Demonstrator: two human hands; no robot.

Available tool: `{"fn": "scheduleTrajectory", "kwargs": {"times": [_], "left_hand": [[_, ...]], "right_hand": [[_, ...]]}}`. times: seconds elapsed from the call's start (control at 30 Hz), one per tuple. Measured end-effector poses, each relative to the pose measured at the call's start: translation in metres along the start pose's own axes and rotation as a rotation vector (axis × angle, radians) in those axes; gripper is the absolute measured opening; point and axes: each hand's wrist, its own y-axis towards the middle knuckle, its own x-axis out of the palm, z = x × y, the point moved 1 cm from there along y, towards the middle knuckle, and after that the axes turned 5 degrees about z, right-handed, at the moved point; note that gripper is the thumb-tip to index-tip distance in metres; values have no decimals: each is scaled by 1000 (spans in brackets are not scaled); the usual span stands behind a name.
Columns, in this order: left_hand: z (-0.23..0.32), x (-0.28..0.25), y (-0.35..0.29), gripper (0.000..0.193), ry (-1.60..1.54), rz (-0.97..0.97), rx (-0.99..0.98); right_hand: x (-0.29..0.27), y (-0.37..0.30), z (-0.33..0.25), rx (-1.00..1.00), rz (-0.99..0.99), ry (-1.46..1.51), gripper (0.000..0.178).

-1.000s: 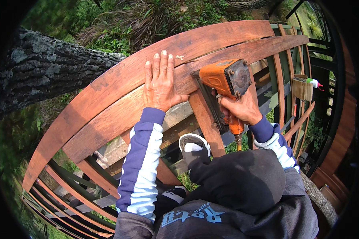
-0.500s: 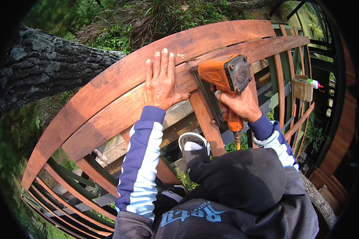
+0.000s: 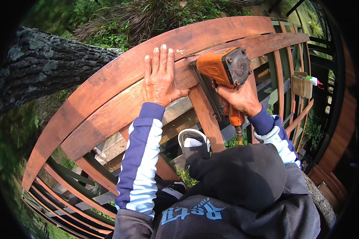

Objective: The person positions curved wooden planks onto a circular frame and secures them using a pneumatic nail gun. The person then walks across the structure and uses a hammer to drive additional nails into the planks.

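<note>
My left hand [image 3: 159,79] lies flat with fingers stretched out, pressing across two curved reddish-brown planks. Its fingertips rest on the outer plank [image 3: 107,68], its palm on the inner plank [image 3: 103,106]. My right hand [image 3: 241,96] is wrapped round the handle of an orange pneumatic nail gun [image 3: 215,68]. The gun's nose meets the inner plank just right of my left hand, where a wooden slat [image 3: 206,118] runs in underneath. Its dark magazine slants down along that slat, and an air hose fitting [image 3: 239,135] hangs from the handle's end.
A thick rough tree trunk [image 3: 48,71] lies close beyond the planks at left. More slats and dark metal bars spread below and to the right. A small wooden block [image 3: 302,85] with a white-and-green bottle [image 3: 313,81] sits at right. My shoe [image 3: 193,140] is among the slats.
The nail gun sits slightly higher in the picture, its nose still at the inner plank. My left hand stays flat in the same place on the wood.
</note>
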Motion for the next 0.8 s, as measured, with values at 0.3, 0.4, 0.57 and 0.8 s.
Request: {"fn": "scheduleTrajectory", "kwargs": {"times": [0.3, 0.4, 0.57, 0.8], "left_hand": [[-1, 0, 1, 124, 3, 9, -2], [-1, 1, 0, 124, 9, 4, -3], [-1, 1, 1, 123, 12, 5, -2], [-1, -1, 1, 123, 14, -14, -19]], "right_hand": [[-5, 3, -3, 46, 10, 110, 12], [-5, 4, -3, 86, -8, 151, 11], [-7, 3, -5, 63, -26, 116, 10], [-7, 3, -4, 125, -1, 154, 10]]}}
